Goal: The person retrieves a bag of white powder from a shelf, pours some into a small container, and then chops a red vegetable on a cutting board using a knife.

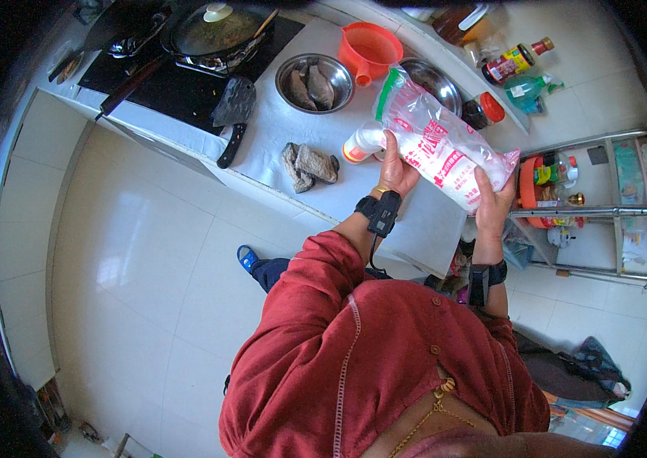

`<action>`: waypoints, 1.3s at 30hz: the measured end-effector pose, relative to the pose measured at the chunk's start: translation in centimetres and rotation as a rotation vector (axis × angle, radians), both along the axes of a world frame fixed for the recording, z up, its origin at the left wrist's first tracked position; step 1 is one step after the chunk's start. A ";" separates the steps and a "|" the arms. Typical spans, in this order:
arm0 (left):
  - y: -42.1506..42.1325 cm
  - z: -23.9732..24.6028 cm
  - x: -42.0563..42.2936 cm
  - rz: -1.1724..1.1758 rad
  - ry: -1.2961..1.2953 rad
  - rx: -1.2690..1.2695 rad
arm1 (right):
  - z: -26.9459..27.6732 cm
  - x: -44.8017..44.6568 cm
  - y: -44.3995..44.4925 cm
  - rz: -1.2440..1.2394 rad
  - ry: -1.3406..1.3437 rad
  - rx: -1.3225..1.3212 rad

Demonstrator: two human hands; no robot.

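Both hands hold up a clear plastic bag of white powder (444,151) with pink printing and a green strip along its top edge. My left hand (399,174) grips the bag's lower left side, thumb over the front. At the right end, my right hand (494,203) clasps the bottom corner. A white plastic tub (361,142) with an orange and yellow label is partly hidden beside the bag. Behind it, a second steel bowl (435,80) is partly covered by the bag. A jar with a red lid (485,109) stands close to the bag's right side.
On the white counter (277,134) are a steel bowl (315,60) holding two dark fish-like pieces, a red plastic dipper (372,51), a crumpled grey cloth (309,166) and a cleaver (235,109). The cleaver's handle reaches the front edge. A lidded wok (220,31) sits on the stove.
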State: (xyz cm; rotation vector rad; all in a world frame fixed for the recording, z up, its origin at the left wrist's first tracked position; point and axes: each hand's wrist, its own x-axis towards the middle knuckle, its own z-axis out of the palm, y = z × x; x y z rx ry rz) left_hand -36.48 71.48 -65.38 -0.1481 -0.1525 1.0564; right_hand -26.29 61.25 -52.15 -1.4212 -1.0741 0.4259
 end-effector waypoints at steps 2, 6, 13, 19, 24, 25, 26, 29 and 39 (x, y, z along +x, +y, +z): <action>-0.1 0.1 0.0 -0.006 -0.001 0.006 | 0.1 0.0 -0.1 -0.012 0.011 -0.011; -0.1 0.1 0.0 -0.002 -0.003 0.006 | 0.0 0.1 -0.2 -0.020 -0.003 -0.022; -0.9 0.2 0.5 0.000 -0.025 0.009 | -0.3 1.2 -0.8 -0.003 -0.043 0.008; -1.0 0.2 0.7 -0.008 -0.036 0.028 | -0.4 1.3 -1.0 -0.008 -0.037 0.020; -1.1 0.3 0.7 -0.016 -0.046 0.021 | -0.1 1.3 -1.2 -0.042 -0.038 -0.007; -1.2 0.4 0.7 -0.017 -0.048 0.020 | -0.1 1.4 -1.2 -0.025 -0.048 -0.011; -1.1 0.4 0.7 -0.014 -0.057 0.025 | -0.1 1.5 -1.3 -0.021 -0.051 -0.004; -1.2 0.4 0.8 -0.002 -0.032 0.021 | -0.2 1.8 -1.3 -0.025 -0.067 -0.004; -1.6 0.4 1.5 -0.008 -0.044 0.041 | -0.2 2.4 -1.7 -0.019 -0.050 0.014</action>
